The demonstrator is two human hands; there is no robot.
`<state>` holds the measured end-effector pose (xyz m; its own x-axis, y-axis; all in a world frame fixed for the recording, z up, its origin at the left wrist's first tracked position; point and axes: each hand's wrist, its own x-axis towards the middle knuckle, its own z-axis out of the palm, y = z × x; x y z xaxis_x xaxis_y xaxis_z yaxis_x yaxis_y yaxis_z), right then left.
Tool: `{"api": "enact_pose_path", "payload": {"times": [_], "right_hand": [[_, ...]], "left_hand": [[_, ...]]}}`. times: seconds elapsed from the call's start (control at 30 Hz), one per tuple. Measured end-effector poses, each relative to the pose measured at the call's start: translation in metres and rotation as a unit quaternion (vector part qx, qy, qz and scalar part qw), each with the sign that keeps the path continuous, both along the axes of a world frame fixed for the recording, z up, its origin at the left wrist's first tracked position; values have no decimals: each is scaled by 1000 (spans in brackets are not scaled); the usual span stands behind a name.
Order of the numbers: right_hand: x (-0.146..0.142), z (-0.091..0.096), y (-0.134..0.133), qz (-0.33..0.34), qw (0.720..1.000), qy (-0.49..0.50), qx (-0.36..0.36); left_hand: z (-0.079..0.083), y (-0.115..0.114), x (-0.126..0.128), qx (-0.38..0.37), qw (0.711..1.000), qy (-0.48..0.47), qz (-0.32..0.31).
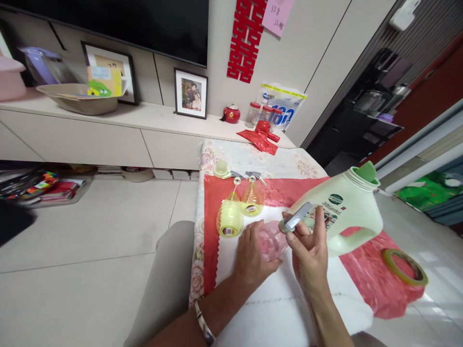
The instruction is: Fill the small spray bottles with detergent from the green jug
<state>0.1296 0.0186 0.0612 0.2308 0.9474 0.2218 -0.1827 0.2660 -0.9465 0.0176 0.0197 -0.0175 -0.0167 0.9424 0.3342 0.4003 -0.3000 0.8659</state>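
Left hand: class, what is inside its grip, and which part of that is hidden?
The left hand holds a see-through pink bottle; much of its pink surface shows. The side against the hand is covered, so it cannot be seen.

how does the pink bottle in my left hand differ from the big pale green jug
The pink bottle is small, while the pale green jug is far larger. The pink bottle is see-through; the pale green jug looks opaque. The pale green jug has a built-in handle, while none shows on the pink bottle. Both are containers.
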Motion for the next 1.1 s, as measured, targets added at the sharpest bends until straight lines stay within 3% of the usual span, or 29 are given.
{"api": "enact_pose_path", "payload": {"times": [0.3, 0.53, 0.8, 1.0, 1.1], "right_hand": [[1, -4, 0, -46, 999, -20, 6], [-6, -2, -6, -34, 999, -22, 4], [-15, -11, -4, -141, 990, -20, -5], [-18, -10, -12, -93, 996, 4, 7], [-18, -11, -10, -115, 993, 7, 0]], "left_hand": [[-1, 0, -1, 1, 1000, -1, -8], [2, 0, 0, -4, 1000, 8, 0], [-2, 1, 0, 24, 1000, 13, 6], [1, 0, -1, 17, 1000, 11, -1], [2, 0, -2, 17, 1000, 12, 2]]}}
